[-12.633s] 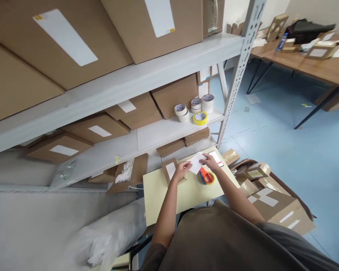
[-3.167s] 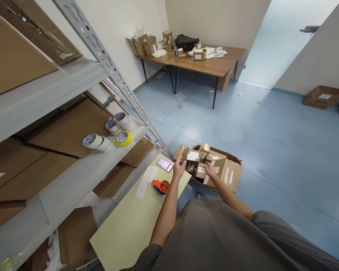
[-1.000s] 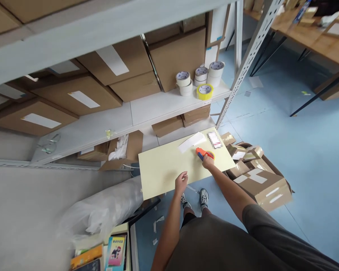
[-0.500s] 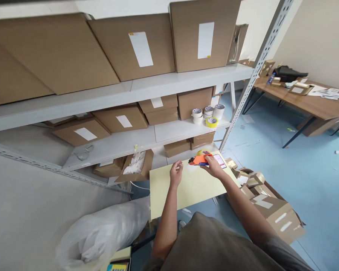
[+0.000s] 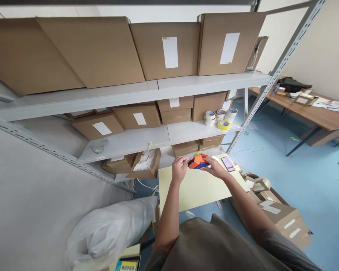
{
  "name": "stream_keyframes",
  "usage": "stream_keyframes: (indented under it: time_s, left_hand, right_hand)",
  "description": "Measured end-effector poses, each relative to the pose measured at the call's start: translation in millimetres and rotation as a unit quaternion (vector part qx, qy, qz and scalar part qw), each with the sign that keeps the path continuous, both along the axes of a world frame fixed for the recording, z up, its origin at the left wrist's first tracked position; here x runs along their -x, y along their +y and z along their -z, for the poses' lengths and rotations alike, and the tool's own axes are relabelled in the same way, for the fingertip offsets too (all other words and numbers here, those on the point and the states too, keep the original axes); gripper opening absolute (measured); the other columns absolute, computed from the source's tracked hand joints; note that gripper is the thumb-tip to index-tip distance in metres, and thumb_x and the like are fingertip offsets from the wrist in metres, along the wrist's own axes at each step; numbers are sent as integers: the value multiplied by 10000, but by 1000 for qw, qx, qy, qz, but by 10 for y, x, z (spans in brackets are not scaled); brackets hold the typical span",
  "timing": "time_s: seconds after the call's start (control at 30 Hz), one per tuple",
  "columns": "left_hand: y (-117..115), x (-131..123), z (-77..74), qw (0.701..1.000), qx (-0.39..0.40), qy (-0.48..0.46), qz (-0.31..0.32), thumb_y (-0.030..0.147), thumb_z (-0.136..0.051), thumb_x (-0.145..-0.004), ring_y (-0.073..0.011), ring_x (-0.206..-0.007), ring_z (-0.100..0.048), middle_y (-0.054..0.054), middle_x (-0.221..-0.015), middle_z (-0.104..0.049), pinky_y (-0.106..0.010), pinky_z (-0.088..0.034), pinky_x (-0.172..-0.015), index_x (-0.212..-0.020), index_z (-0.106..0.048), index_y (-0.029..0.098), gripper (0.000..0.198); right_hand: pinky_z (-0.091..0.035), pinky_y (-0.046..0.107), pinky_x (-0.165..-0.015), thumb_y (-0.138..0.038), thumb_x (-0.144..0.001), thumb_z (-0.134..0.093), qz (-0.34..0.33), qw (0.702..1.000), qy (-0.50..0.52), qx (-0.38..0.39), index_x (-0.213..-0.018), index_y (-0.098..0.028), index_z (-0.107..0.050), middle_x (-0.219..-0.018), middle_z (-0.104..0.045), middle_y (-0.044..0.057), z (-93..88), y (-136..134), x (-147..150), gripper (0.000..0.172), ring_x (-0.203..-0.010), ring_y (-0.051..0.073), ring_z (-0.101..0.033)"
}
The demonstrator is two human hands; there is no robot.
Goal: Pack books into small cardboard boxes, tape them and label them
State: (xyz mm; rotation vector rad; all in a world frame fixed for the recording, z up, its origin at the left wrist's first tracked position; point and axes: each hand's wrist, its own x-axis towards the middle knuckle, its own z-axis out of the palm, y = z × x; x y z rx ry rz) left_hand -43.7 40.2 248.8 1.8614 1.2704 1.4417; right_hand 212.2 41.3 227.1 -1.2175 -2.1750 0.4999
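Observation:
An orange and blue tape dispenser [image 5: 198, 162] with a yellow roll is lifted above the pale yellow table [image 5: 197, 188]. My right hand [image 5: 216, 170] is closed around its right end. My left hand [image 5: 179, 168] pinches at its left end, fingers curled; whether it grips tape there is too small to tell. A phone [image 5: 228, 164] lies on the table just right of my hands.
A grey metal rack [image 5: 147, 92] holds large brown boxes above, smaller boxes and tape rolls [image 5: 220, 117] on the middle shelf. An open carton of small taped boxes [image 5: 274, 210] sits on the blue floor at right. A white plastic bag [image 5: 110, 233] lies lower left. A wooden table [image 5: 313, 109] stands far right.
My right hand picked the tape dispenser off the table and raised it. My left hand came up from the table edge to meet its left end. The view tilted upward.

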Motion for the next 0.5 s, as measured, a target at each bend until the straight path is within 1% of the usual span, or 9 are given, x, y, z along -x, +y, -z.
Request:
stream_keyframes:
  time_s: [0.07,0.17,0.33,0.4,0.5]
  left_hand:
    - [-33,38,-16,1000,-14,3,-28,418,-564,-1053,-220,-938,-687,-78,-919,-762,-343,-556,-903,-940,-806,246,318]
    - [-55,52,8,997,-24,-6,-69,429,-533,-1066,-236,-963,-678,-90,-925,-756,-366,-549,-939,-944,-796,249,341]
    - [-21,-50,179,984,-30,-63,-162,479,-475,-1085,-262,-1014,-673,-128,-957,-750,-416,-539,-996,-990,-791,240,407]
    - [23,-113,240,978,-35,-79,-188,493,-456,-1087,-276,-1053,-670,-144,-988,-748,-447,-529,-1031,-1023,-788,237,424]
    - [125,-198,263,970,-40,-86,-224,507,-442,-1086,-277,-1084,-671,-141,-1003,-748,-450,-528,-1050,-1050,-781,245,430]
  right_hand:
    - [-556,466,-998,-501,-981,-706,-1,1000,1,5,-1272,-221,-674,-1291,-722,170,-22,-5,62,406,-1171,338,-688]
    - [-551,487,-1012,-502,-986,-701,-5,1000,-3,1,-1276,-211,-672,-1286,-728,182,-40,32,103,411,-1195,351,-682]
    - [-528,506,-1063,-482,-1001,-685,-19,999,-25,-15,-1320,-197,-655,-1342,-710,194,-48,176,101,428,-1248,348,-670]
    - [-530,513,-1064,-466,-992,-703,-23,999,-28,-20,-1334,-201,-654,-1343,-712,196,-50,250,62,435,-1254,353,-672]
    - [-539,515,-1054,-442,-979,-722,-26,999,-23,-21,-1334,-211,-659,-1359,-706,195,-42,382,-67,428,-1249,357,-678]
